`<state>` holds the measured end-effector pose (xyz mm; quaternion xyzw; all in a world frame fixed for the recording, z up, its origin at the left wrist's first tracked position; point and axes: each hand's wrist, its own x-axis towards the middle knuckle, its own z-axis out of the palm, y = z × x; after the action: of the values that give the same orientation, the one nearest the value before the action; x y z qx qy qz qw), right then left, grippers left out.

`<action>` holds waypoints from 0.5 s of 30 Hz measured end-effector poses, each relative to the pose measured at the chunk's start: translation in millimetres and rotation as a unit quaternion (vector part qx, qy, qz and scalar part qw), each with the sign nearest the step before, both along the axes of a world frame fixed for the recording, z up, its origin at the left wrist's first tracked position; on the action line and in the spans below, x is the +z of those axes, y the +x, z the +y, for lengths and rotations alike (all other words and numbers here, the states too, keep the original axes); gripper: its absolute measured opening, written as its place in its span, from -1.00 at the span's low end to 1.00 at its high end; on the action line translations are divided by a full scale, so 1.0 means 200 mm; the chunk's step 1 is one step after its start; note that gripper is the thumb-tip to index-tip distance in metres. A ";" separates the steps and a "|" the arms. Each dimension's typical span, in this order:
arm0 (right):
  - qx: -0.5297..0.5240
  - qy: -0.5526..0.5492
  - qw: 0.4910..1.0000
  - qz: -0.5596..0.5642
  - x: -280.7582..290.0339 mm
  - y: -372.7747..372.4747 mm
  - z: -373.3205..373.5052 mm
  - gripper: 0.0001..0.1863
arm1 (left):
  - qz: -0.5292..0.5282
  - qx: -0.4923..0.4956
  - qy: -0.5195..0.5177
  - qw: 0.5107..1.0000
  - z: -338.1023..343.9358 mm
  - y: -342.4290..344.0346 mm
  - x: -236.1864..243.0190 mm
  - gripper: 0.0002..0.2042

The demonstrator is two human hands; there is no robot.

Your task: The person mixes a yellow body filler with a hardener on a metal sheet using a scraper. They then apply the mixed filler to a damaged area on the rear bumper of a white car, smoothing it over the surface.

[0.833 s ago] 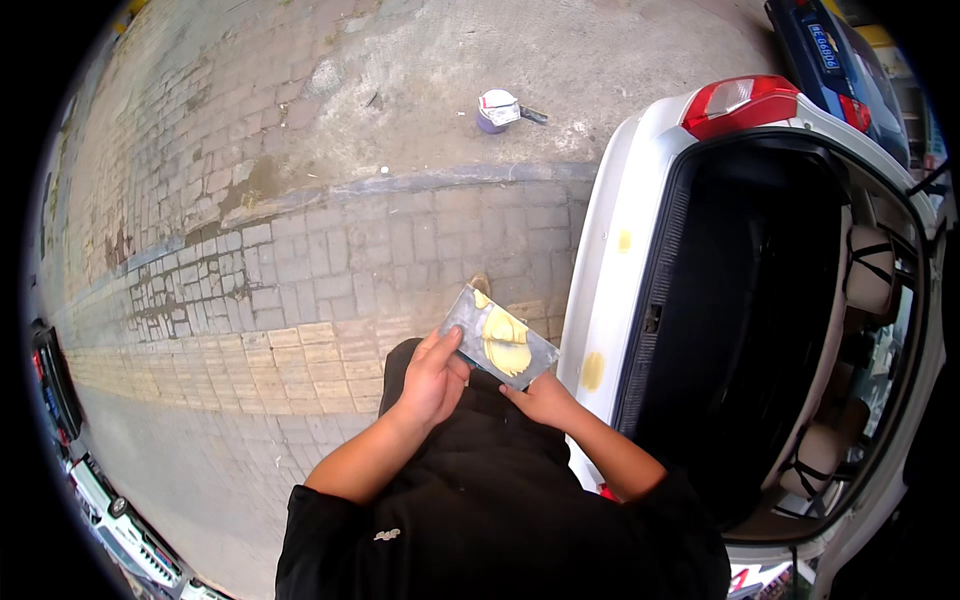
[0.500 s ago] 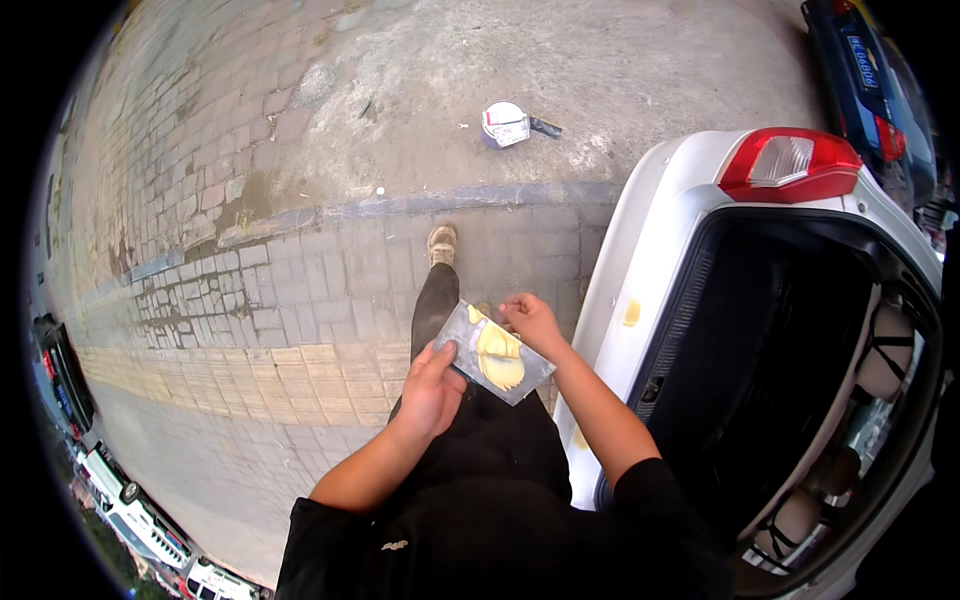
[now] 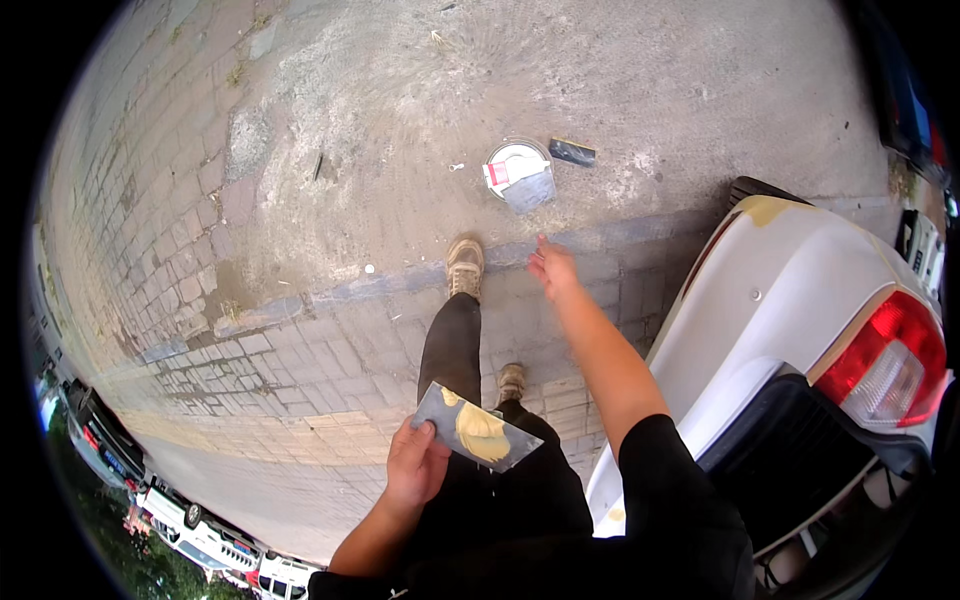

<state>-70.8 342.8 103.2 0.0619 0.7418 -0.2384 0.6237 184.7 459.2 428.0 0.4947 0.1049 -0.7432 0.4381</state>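
My left hand [image 3: 415, 468] grips a thin grey rectangular plate [image 3: 517, 448] by its left end, thumb on top. A thick patch of yellow putty-like paste [image 3: 478, 430] lies spread on the plate. Out in front, my right hand [image 3: 555, 270] is stretched toward the ground with its fingers apart and nothing seen in it. Beyond its fingertips stands a round white can [image 3: 518, 151] with a red and white label. A grey flat sheet [image 3: 531, 191] rests on the can's near side. Beside the can lies a dark oblong block [image 3: 572, 152] with a yellowish edge.
At my right stands a white car [image 3: 760, 280] with its rear open, a red tail light [image 3: 885, 365] and yellowish patches on its body. A low kerb [image 3: 380, 285] crosses in front of my shoes [image 3: 465, 262]. Other parked cars [image 3: 190, 525] line the lower left.
My right hand has left the plate and reached forward toward the can. My left hand has come lower with the plate. The view has shifted forward, showing more of the car's side.
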 end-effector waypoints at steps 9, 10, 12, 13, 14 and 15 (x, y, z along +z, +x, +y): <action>-0.001 0.055 0.995 0.078 -0.55 0.10 -0.47 -0.53 | -0.077 0.024 0.041 0.996 -0.49 0.14 -0.09 -0.72; -0.014 0.046 0.997 0.064 -0.59 0.08 -0.43 -0.60 | -0.079 0.019 0.046 0.996 -0.54 0.14 -0.07 -0.72; -0.027 0.037 0.997 0.061 -0.58 0.05 -0.34 -0.71 | -0.077 -0.003 0.039 0.996 -0.59 0.13 -0.03 -0.69; -0.022 0.038 0.997 0.069 -0.53 0.04 -0.27 -0.75 | -0.076 -0.012 0.034 0.996 -0.61 0.13 0.00 -0.67; -0.014 0.036 0.996 0.078 -0.49 0.02 -0.21 -0.78 | -0.076 -0.019 0.031 0.996 -0.60 0.10 0.02 -0.68; -0.018 0.041 0.997 0.070 -0.44 -0.01 -0.15 -0.80 | -0.076 -0.029 0.027 0.996 -0.60 0.08 0.05 -0.68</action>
<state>-71.9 313.7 14.7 0.0836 0.7916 -0.2225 0.5630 201.5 339.6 437.3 0.5641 0.0768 -0.7129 0.4096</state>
